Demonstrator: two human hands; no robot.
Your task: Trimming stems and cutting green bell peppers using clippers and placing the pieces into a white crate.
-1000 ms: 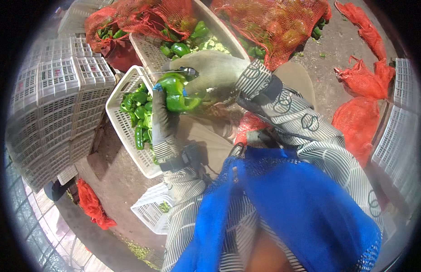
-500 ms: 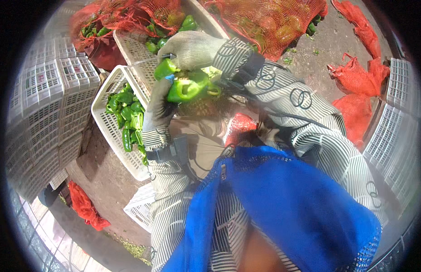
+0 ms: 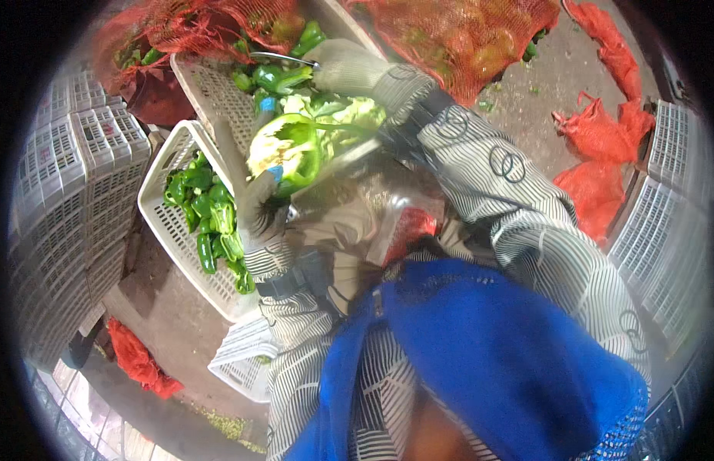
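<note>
At left, a gloved left hand (image 3: 258,209), blue showing at its thumb and one fingertip, angles upward, its grip closed around a cut-open green pepper (image 3: 289,150) held above the crates. A gloved right hand (image 3: 347,69) reaches in from the right, fingers curled over a thin-bladed knife (image 3: 283,56) pointing left. Around them, from left: stacked white crates (image 3: 69,180); a white crate (image 3: 166,240) of green peppers (image 3: 211,206), partly covered by the left forearm; an off-white crate (image 3: 218,96) beneath the hands; a bulging red net sack (image 3: 468,42); crumpled red sacks (image 3: 599,134) on the floor. The knife's handle is hidden; the net sack is cut off above; scraps behind the pepper blur.
</note>
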